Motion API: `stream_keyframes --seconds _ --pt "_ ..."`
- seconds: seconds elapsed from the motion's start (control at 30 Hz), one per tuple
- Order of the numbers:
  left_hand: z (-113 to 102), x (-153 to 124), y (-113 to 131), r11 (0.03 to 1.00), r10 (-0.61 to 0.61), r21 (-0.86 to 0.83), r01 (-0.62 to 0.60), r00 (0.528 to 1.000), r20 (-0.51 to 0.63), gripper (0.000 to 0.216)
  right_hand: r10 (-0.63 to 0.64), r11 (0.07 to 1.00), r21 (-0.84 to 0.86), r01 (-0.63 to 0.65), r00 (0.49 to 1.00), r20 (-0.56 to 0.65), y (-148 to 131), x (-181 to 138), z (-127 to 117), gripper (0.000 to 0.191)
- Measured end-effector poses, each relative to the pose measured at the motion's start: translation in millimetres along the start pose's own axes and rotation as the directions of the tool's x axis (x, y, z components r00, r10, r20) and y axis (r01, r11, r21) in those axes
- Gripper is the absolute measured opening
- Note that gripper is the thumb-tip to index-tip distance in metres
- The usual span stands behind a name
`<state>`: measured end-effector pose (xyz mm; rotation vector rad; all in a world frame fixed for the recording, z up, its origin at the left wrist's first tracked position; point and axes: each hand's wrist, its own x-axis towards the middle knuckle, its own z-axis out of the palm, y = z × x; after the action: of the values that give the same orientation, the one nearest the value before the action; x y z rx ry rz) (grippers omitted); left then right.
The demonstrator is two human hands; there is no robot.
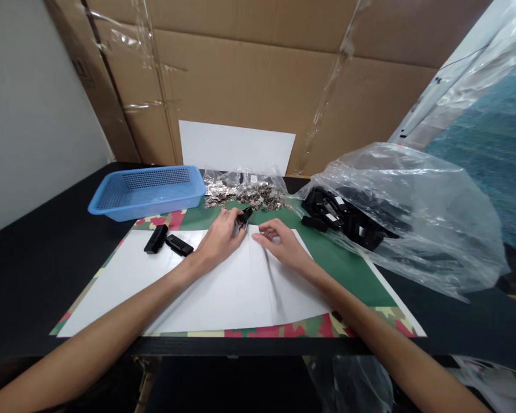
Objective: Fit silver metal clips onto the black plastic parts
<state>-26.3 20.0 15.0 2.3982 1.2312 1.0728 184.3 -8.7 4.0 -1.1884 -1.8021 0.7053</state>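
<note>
My left hand is closed around a small black plastic piece above the white sheets. Something thin and shiny shows at the lower edge of that piece. Just to its right, my right hand is curled with thumb and forefinger close together in a pinch. Whatever lies between those fingertips is too small to make out. Two black rectangular plastic pieces, one upright-looking and one lying flat with ridges, rest on the white paper left of my hands.
Behind my hands are clear bags with a heap of small metal parts. A blue plastic basket stands at the back left. To the right, a large clear bag holds black plastic pieces. Cardboard walls the back.
</note>
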Motion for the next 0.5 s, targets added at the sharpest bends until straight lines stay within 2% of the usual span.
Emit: stream_keyframes --seconds 0.2,0.5 --pt "-1.0 0.0 0.0 1.0 -0.005 0.014 0.005 1.0 0.01 0.021 -0.107 0.982 -0.154 0.107 0.994 0.012 -11.0 -3.8 -5.8 0.016" --pt "6.5 0.7 -10.1 0.985 0.031 -0.171 -0.023 0.998 0.048 0.026 -0.167 0.957 -0.234 0.172 0.985 0.038 -20.1 -6.7 -10.4 0.015"
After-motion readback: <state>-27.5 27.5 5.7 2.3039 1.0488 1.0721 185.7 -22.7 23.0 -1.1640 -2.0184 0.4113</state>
